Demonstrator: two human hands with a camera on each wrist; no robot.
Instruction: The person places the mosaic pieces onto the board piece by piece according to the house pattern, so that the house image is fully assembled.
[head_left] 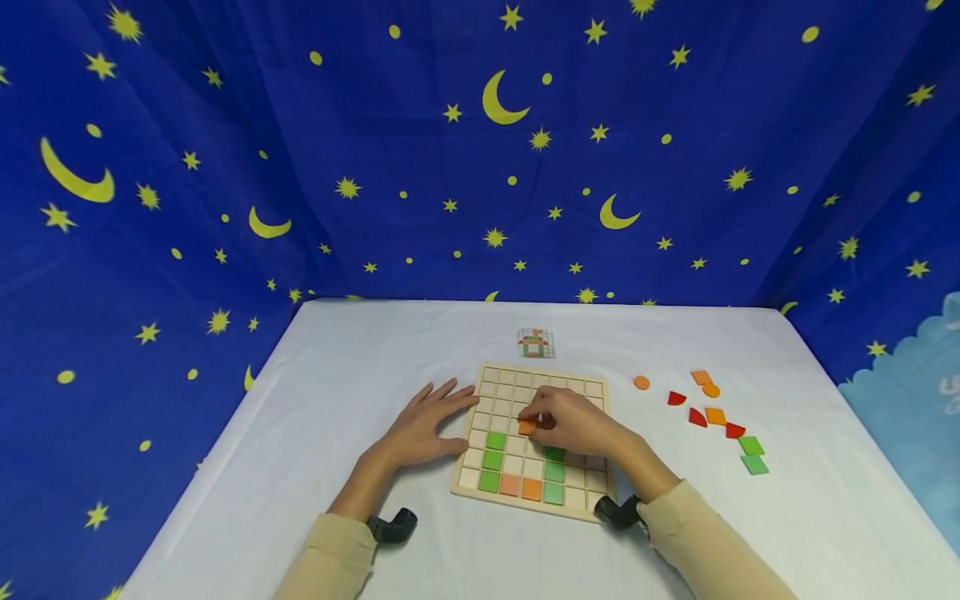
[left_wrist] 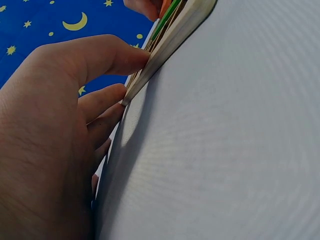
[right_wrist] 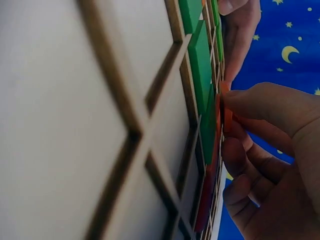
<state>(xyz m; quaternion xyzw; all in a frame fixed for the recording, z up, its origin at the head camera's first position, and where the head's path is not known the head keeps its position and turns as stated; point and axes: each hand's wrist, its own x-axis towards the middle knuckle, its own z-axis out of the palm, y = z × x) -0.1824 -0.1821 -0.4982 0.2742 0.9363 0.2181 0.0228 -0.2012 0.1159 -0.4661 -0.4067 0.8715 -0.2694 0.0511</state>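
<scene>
A wooden grid board [head_left: 471, 477] lies on the table. On it, a column of green square tiles [head_left: 492, 460] stands at left and another [head_left: 553, 472] at right, with orange tiles [head_left: 532, 489] between them in the bottom row. My right hand [head_left: 573, 421] pinches an orange tile [right_wrist: 227, 107] between thumb and fingers, right at the board's surface near its middle. Under that hand a dark red piece [right_wrist: 204, 202] shows on the board, partly hidden. My left hand [head_left: 423, 429] has its fingers spread, thumb and fingertips touching the board's left edge.
Behind the board lies a small pattern card [head_left: 536, 343]. Loose pieces are scattered to the right: an orange disc [head_left: 641, 382], red quarter-circles [head_left: 677, 398], orange squares [head_left: 716, 416] and green squares [head_left: 752, 446]. A blue star-print curtain [head_left: 555, 167] hangs behind the table.
</scene>
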